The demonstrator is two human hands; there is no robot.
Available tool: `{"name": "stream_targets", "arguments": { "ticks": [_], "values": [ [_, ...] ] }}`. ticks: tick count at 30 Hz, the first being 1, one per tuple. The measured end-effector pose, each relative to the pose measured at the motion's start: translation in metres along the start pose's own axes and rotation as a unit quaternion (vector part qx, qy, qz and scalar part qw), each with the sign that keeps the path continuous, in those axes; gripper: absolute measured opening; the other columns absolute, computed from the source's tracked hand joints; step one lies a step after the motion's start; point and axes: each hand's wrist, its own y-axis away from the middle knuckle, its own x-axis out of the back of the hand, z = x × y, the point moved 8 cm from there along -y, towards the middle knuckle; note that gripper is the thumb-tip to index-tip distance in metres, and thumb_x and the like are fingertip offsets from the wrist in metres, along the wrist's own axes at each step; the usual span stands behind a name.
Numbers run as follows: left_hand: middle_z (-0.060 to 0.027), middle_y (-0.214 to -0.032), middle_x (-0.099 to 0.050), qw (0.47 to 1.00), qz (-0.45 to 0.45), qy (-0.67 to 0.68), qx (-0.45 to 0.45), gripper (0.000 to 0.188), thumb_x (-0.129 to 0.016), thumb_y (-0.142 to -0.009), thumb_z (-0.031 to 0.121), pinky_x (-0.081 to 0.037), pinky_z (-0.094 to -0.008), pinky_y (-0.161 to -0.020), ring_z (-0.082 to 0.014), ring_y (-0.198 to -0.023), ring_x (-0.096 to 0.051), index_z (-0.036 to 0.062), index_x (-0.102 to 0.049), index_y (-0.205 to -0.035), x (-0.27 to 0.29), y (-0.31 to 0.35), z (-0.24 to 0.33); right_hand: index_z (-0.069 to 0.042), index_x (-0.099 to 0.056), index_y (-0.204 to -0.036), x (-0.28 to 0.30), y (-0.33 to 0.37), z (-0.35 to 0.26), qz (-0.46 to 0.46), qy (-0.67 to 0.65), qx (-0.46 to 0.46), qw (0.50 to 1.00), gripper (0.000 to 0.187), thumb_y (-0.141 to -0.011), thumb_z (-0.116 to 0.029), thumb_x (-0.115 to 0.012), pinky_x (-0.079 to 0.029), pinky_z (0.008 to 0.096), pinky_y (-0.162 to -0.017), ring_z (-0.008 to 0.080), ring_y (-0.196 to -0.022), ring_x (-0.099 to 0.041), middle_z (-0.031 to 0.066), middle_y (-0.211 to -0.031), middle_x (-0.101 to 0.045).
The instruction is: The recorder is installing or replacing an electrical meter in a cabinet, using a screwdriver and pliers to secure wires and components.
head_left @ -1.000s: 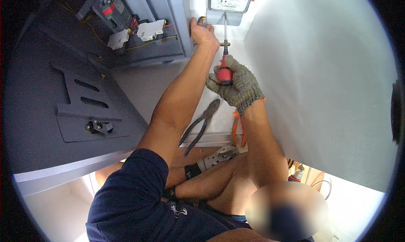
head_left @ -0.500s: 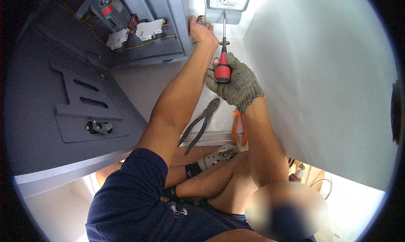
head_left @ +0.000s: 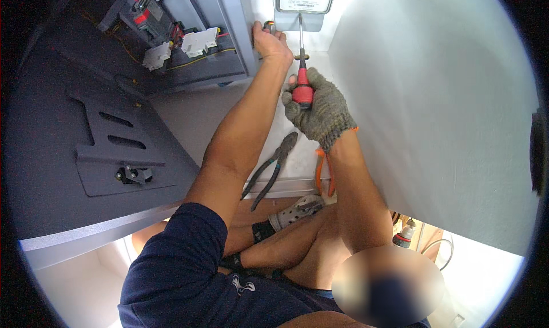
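My right hand [head_left: 321, 108], in a grey knitted glove, is closed round the red and black handle of a screwdriver [head_left: 303, 89]. The shaft points away from me, its tip at the lower edge of a white electricity meter [head_left: 304, 0]. To the left of the shaft, my bare left hand [head_left: 273, 45] is closed round a short dark cylindrical thing [head_left: 268, 26] with an orange-yellow mark at its end. What it is, I cannot make out; the fingers cover most of it. That hand sits beside the grey cabinet frame [head_left: 245, 30].
Dark-handled pliers [head_left: 277, 167] and orange-handled pliers [head_left: 325, 173] lie below my hands. At the upper left, the cabinet holds a breaker [head_left: 153, 22] and white terminal blocks [head_left: 200, 41] with wires. A dark metal door [head_left: 51, 156] stands left, a pale panel [head_left: 434, 110] right.
My right fingers have curled closer round the screwdriver handle, and its shaft leans slightly differently. The view has shifted a little. My left hand keeps its grip beside the frame.
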Motion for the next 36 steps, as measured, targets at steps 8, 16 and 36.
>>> {"name": "stream_targets", "arguments": {
  "ticks": [8,16,36],
  "values": [
    [-0.0083,-0.109,-0.036,1.0,0.004,-0.006,0.0,0.056,-0.055,-0.089,0.038,-0.017,-0.0552,-0.115,-0.0368,-0.116,-0.039,0.0082,-0.034,-0.131,0.0,0.002,0.002,-0.004,-0.052,-0.097,0.004,-0.005,-0.003,0.031,0.052,0.025,0.998,0.031,-0.09,-0.031,-0.065,-0.057,0.0328,-0.06,0.0246,-0.071,-0.06,0.0116,-0.081,-0.057],
    [-0.0065,-0.108,-0.036,1.0,-0.013,-0.009,0.006,0.055,-0.055,-0.09,0.041,-0.018,-0.0539,-0.113,-0.0303,-0.107,-0.04,0.0085,-0.036,-0.131,-0.001,0.001,0.001,-0.005,-0.052,-0.097,0.004,-0.004,-0.003,0.003,-0.033,-0.037,0.999,0.03,-0.089,-0.03,-0.066,-0.056,0.0382,-0.06,0.0266,-0.071,-0.059,0.0111,-0.083,-0.058],
    [-0.0076,-0.108,-0.038,1.0,0.002,-0.024,0.01,0.048,-0.052,-0.091,0.038,-0.02,-0.0554,-0.113,-0.0342,-0.114,-0.041,0.0089,-0.036,-0.125,0.001,0.005,0.002,-0.002,-0.052,-0.095,0.002,0.002,-0.002,0.029,0.038,0.007,0.999,0.029,-0.091,-0.028,-0.064,-0.054,0.0286,-0.048,0.0251,-0.066,-0.059,0.0119,-0.082,-0.056]
  ]
}}
